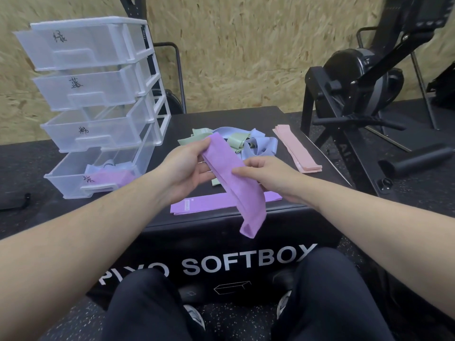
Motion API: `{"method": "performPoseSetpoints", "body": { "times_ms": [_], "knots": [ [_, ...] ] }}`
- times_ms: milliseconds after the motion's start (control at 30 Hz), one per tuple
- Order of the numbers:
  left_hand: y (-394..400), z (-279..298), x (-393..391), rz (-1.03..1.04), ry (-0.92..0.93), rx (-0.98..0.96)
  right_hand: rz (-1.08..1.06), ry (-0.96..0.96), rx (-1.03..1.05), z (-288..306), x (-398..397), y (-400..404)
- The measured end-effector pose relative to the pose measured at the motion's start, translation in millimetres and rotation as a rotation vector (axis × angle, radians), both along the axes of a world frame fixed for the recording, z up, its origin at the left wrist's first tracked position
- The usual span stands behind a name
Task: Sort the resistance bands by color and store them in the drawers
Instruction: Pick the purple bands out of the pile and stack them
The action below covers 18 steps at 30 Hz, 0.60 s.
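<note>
Both hands, left [187, 168] and right [268, 178], pinch a purple band [229, 173], probably flattening it; next it belongs in the bottom drawer [73, 183].

Black soft box [246, 114]: purple band [197, 205] along near edge; pink bands [296, 147] stacked at right edge; green-and-blue tangle [248, 143] mid-top.

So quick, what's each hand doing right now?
Left hand: holding the upper end of the purple band, thumb on top.
Right hand: pinching the same purple band lower down, its free end hanging.
</note>
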<state>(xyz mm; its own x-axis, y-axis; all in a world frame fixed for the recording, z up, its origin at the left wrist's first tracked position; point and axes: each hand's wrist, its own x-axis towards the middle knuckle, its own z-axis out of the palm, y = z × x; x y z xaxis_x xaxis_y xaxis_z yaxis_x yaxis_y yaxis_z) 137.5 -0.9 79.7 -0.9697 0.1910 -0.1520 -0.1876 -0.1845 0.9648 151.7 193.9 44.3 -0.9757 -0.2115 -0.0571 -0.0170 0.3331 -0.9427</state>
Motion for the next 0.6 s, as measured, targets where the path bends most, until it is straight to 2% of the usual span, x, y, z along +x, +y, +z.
{"method": "performPoseSetpoints", "body": {
  "times_ms": [400, 600],
  "knots": [
    [-24, -9, -11, 0.168, -0.067, 0.086, 0.186, -0.163, -0.017, -7, 9, 17],
    [-43, -17, -17, 0.238, -0.093, 0.096, 0.166, -0.189, 0.044, -10, 8, 30]
  ]
}}
